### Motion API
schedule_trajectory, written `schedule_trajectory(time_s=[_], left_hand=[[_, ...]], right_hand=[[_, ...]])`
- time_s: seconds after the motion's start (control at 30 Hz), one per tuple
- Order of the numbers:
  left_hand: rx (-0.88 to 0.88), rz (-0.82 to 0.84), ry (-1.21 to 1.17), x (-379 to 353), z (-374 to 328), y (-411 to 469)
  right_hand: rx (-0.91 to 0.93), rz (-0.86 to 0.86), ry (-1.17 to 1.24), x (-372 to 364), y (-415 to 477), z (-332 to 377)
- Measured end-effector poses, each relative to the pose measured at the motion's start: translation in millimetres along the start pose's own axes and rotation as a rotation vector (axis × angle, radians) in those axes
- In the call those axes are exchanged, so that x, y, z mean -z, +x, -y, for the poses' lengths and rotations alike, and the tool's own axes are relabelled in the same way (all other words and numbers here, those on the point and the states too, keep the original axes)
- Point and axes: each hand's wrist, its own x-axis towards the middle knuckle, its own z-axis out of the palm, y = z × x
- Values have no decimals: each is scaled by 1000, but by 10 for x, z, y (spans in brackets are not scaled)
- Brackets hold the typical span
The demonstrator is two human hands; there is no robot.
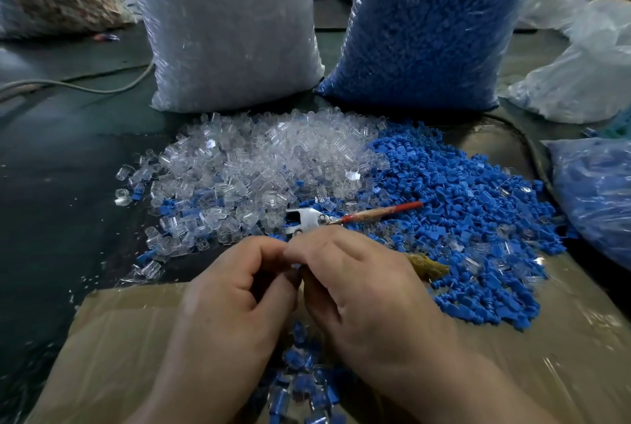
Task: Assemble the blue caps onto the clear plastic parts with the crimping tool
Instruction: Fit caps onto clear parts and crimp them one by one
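Head view, so tell me: what do the 2 hands have? asks the newcomer.

The right hand [351, 280] curls over the lower handle of the crimping tool [307, 218], answers the old hand. Its metal head pokes out past the knuckles and the red handle stands free. The left hand [235, 290] has its fingers bent in against the right fingertips. A sliver of blue shows between them, but whether the left hand pinches a cap I cannot tell.

And the stock?

Clear plastic parts [259, 157] lie heaped just beyond the tool. Blue caps [461, 218] are heaped to their right, and the 2 piles touch and mix at the seam. Capped pieces [300, 382] lie in the cardboard box [119, 338] under the wrists.

How will they handle?

Light as nothing, I judge. The clear ones look hard, glossy and slippery, and likely to crack if the jaws bite off-centre. Take one by its side walls and leave the open end free. The caps look softer and matte, so easier to pinch; hold one by its flat end. The tool wants a firm squeeze on both handles.
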Motion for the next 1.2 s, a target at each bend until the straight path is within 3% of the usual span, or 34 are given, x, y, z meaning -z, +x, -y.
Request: schedule_trajectory(time_s=[0.2, 0.27, 0.33, 0.43, 0.53, 0.87, 1.2], left_hand=[[166, 49, -305, 21, 55, 61], [199, 42, -338, 9, 87, 77], [243, 26, -370, 9, 106, 92], [292, 34, -405, 34, 108, 117], [356, 33, -508, 47, 86, 129], [428, 57, -637, 49, 20, 122], [425, 52, -621, 69, -4, 127]], right_hand=[[27, -17, 70, 16, -14, -43], [34, -33, -66, 58, -5, -79], [-82, -41, -316, 121, 18, -172], [-374, 150, -510, 220, 9, -347], [-420, 269, -590, 234, -38, -474], [-392, 255, -573, 204, 83, -486], [-470, 230, -587, 203, 112, -452]])
